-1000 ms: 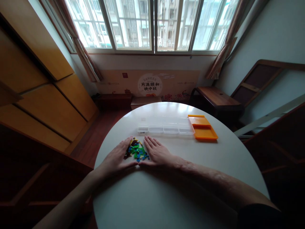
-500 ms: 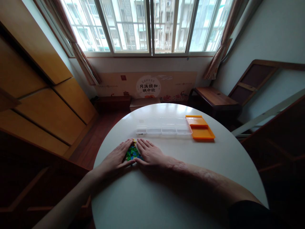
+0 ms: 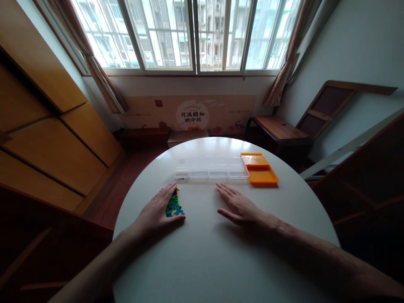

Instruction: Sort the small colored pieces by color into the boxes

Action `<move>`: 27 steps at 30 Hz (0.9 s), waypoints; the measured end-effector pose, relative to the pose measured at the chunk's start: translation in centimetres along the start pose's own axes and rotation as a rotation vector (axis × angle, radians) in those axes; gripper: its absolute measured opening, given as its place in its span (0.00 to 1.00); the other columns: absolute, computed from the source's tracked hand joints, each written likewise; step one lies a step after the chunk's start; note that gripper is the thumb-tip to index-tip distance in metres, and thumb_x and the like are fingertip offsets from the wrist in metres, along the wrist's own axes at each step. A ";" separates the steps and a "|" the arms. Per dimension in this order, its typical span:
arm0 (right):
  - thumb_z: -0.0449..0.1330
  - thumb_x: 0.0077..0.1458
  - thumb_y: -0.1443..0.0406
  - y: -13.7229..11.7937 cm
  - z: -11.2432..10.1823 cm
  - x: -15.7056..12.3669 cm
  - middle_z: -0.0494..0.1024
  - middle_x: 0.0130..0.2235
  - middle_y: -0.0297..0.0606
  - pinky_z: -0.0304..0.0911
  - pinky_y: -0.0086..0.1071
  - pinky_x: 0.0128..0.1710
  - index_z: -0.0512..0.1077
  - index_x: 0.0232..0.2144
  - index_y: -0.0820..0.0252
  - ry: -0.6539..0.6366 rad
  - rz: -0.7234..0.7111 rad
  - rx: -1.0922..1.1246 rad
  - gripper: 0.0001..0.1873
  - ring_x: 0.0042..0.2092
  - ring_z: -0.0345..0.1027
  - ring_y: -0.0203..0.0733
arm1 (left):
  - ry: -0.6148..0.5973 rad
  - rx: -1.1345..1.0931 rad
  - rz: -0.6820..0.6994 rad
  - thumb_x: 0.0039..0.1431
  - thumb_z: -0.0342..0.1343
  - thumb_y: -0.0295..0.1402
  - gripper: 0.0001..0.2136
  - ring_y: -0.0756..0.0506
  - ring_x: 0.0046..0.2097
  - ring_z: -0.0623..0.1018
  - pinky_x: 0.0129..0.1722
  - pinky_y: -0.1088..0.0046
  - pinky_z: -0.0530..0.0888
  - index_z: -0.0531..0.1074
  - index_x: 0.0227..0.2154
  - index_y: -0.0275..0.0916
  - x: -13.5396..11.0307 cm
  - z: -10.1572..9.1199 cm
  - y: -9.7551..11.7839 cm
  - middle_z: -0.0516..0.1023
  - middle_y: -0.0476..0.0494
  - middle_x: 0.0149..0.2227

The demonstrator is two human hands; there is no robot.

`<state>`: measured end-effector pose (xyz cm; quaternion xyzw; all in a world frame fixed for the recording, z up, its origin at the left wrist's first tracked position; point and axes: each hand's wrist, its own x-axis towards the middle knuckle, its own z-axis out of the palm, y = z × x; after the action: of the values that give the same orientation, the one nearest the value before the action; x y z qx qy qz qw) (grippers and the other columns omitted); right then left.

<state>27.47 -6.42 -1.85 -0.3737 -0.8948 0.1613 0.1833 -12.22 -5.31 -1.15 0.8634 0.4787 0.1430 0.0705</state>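
Observation:
A small heap of tiny coloured bricks (image 3: 173,205), green, blue, yellow and dark, lies on the round white table (image 3: 202,261). My left hand (image 3: 155,212) rests flat on the table with fingers stretched out, its inner edge against the left side of the heap. My right hand (image 3: 238,206) lies flat and open on the table well to the right of the heap, touching nothing else. A clear plastic organiser box (image 3: 212,168) with several compartments sits beyond both hands, and its orange lid (image 3: 259,169) lies open at its right end.
Behind the table a window (image 3: 189,33) spans the wall, with a printed panel (image 3: 189,113) below it. A dark wooden bench (image 3: 277,130) stands at the back right. Wooden cabinets (image 3: 47,126) line the left side. The table edge curves close on the left.
My right hand has drawn away from the heap to the right. The heap looks narrower, pressed against my left hand. The view has shifted slightly.

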 end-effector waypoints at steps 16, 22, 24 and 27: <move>0.54 0.76 0.45 4.3 -2.9 -5.5 0.57 0.79 0.52 0.56 0.58 0.78 0.54 0.80 0.61 0.117 0.187 -0.019 0.42 0.80 0.51 0.59 | 0.174 0.014 0.002 0.72 0.58 0.56 0.32 0.30 0.68 0.76 0.68 0.48 0.75 0.66 0.69 0.44 2.0 -0.4 4.0 0.72 0.35 0.71; 0.55 0.75 0.47 3.6 -3.4 -5.1 0.60 0.78 0.52 0.58 0.58 0.77 0.56 0.79 0.61 0.144 0.150 -0.039 0.41 0.79 0.54 0.59 | 0.197 0.019 0.177 0.74 0.57 0.52 0.32 0.30 0.71 0.72 0.69 0.46 0.73 0.63 0.74 0.46 4.6 -0.2 9.5 0.71 0.36 0.72; 0.56 0.75 0.48 3.2 -3.7 -4.6 0.59 0.78 0.51 0.57 0.58 0.78 0.56 0.79 0.61 0.143 0.135 -0.066 0.40 0.79 0.54 0.59 | 0.148 -0.003 0.224 0.74 0.56 0.53 0.34 0.30 0.73 0.70 0.71 0.45 0.72 0.60 0.76 0.45 6.0 0.8 11.6 0.69 0.35 0.74; 0.57 0.74 0.49 2.8 -3.8 -3.7 0.60 0.78 0.52 0.57 0.57 0.78 0.57 0.78 0.62 0.147 0.109 -0.095 0.40 0.79 0.53 0.58 | 0.046 -0.008 0.252 0.74 0.53 0.58 0.40 0.30 0.76 0.67 0.75 0.46 0.67 0.56 0.78 0.38 8.1 3.3 13.2 0.64 0.31 0.77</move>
<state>33.31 -6.66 -0.47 -0.4410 -0.8640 0.1005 0.2212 3.53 -5.37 0.58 0.9130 0.3672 0.1725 0.0443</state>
